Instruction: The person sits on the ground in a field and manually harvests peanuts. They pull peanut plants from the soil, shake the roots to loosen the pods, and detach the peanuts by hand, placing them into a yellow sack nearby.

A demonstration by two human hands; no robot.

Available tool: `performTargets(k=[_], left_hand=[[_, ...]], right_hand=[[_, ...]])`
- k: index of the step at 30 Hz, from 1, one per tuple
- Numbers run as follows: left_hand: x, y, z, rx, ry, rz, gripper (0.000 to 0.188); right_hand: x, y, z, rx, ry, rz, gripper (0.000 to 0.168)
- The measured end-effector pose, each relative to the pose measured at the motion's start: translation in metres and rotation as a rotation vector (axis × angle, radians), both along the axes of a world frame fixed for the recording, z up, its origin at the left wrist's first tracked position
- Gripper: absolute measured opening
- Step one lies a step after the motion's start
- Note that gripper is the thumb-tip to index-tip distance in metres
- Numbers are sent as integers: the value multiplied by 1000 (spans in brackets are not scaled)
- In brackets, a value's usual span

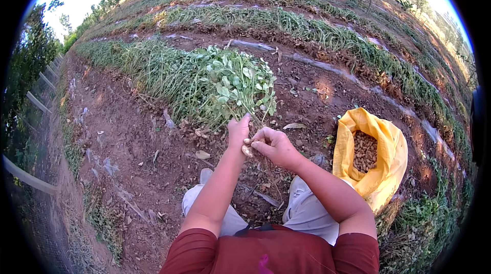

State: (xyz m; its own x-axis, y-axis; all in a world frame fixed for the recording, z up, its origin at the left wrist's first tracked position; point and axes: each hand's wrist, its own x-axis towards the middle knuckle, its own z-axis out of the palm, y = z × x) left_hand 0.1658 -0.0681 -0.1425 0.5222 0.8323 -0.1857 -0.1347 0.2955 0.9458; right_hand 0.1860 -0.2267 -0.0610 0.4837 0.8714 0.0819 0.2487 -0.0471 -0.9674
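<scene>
My left hand (238,131) grips the stems of a leafy peanut plant (239,82), whose green tops point away from me. Close against it, my right hand (274,145) pinches at the root end, where a few pale peanut pods (247,150) hang between the two hands. Whether a pod sits between those fingertips is hard to see. Just beyond, a heap of pulled peanut plants (161,70) lies on the soil with pods showing at its near edge. To my right stands a yellow woven sack (345,151), its mouth rolled wide, holding many loose peanuts (365,151).
Brown soil (111,120) with scraps of plastic film (110,166) surrounds me. A wire fence with posts (38,101) runs along the left. Further rows of pulled plants (307,30) cross the field ahead. More plants (422,220) lie behind the sack at right.
</scene>
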Motion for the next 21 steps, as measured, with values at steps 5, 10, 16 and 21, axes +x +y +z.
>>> performTargets(k=[5,10,16,21], left_hand=[[-21,40,18,-191,45,207,22],[-19,39,10,-67,-77,210,26],[-9,23,-13,77,-79,168,23],[-5,9,-12,-2,-25,110,25]], right_hand=[[-5,-22,39,15,512,231,10],[35,-19,32,238,913,-89,10],[-1,2,0,-40,-391,11,33],[-13,4,-3,-401,-605,100,48]])
